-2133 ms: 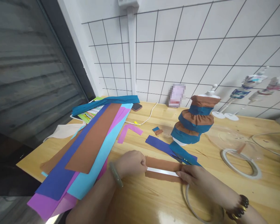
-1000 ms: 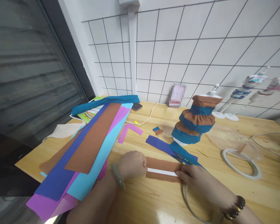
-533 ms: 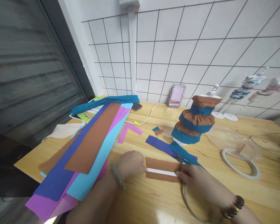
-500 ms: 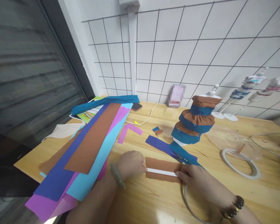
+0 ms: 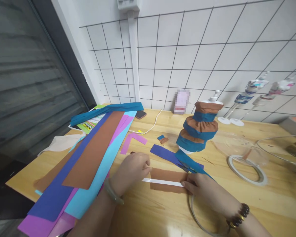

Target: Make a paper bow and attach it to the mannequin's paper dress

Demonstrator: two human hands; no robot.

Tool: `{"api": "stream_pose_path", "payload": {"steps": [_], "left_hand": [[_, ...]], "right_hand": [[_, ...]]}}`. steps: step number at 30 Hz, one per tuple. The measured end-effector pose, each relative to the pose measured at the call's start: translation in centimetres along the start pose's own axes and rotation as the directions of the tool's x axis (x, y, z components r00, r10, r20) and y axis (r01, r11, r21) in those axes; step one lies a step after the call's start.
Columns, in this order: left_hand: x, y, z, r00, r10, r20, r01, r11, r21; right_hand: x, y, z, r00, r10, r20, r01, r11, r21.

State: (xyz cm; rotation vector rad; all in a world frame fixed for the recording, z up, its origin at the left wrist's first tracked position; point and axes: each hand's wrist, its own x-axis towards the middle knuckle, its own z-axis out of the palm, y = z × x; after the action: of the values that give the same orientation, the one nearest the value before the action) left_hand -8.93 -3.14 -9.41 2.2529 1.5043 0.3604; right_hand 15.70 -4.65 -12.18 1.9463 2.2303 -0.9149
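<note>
A rectangle of brown crepe paper (image 5: 166, 172) lies flat in front of me, with a strip of white tape (image 5: 164, 181) running lengthwise across it. The strip's left end sticks out past the paper's edge. Just over the upper left corner, my left hand (image 5: 135, 166) has its fingers pinched together; what they hold is hidden. My right hand (image 5: 204, 186) grips the tape at the paper's right end, thumb on the strip. Beneath that hand shows the edge of a tape roll (image 5: 192, 207). Dark scissors (image 5: 187, 167) lie behind the paper, partly over teal and blue strips.
Long crepe sheets in brown (image 5: 96, 148), blue, purple and light blue are stacked at left. A brown-and-teal wrapped form (image 5: 199, 128) stands behind my right hand. Farther right are another tape roll (image 5: 248, 179), clear plastic sheet (image 5: 232, 143) and a cable. A phone (image 5: 141, 114) lies near the wall.
My left hand has lifted from the tape's left end toward the paper's upper corner, uncovering the overhanging end. My right hand keeps its grip. The view has shifted slightly.
</note>
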Motion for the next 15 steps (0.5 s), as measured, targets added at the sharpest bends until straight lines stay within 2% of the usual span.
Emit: {"api": "stream_pose_path", "payload": {"steps": [2,3,5,10,15], "left_hand": [[0.0,1.6,0.7,0.985,0.167,0.05,-0.158,0.976,-0.15],[0.0,2.3,1.3,0.963,0.256,0.077,-0.236,0.949,-0.207],[0.1,3.5,2.6,0.922,0.384,0.054,-0.365,0.906,-0.214],[0.8,4.1,5.7,0.932,0.356,0.076,-0.349,0.933,-0.086],[0.9,3.8,6.9,0.902,0.418,0.113,-0.429,0.897,0.107]], "right_hand": [[0.0,0.0,0.1,1.0,0.004,-0.011,-0.004,1.0,0.002],[0.1,0.0,0.1,1.0,0.003,-0.016,-0.003,1.0,0.004],[0.1,0.0,0.2,1.0,-0.001,-0.022,0.001,1.0,0.006],[0.1,-0.1,0.1,0.999,-0.011,-0.036,0.011,1.0,0.013],[0.3,0.1,0.0,0.999,-0.007,-0.042,0.008,1.0,0.029]]}}
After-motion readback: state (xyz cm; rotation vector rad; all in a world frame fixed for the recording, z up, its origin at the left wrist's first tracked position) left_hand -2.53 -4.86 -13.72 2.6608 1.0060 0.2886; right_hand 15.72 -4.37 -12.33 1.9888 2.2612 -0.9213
